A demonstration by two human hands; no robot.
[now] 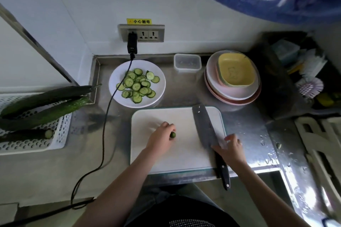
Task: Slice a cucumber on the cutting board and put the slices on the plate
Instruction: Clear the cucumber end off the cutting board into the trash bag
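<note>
The grey metal counter (pixel 245 125) looks brushed and glossy, beaded with water at its right edge. On it lies a smooth, matt white plastic cutting board (pixel 184 155) bearing a dull grey steel cleaver (pixel 203 125) with a glossy black handle. The round white plate (pixel 158 86) looks glazed; the clear plastic box (pixel 187 62) looks frosted; the white perforated plastic basket (pixel 60 131) looks matt.

Stub (pixel 172 135): mostly hidden under left hand (pixel 160 139).
Basket (pixel 55 135): cut off at left edge.
Rack items (pixel 304 64): blurred.
</note>
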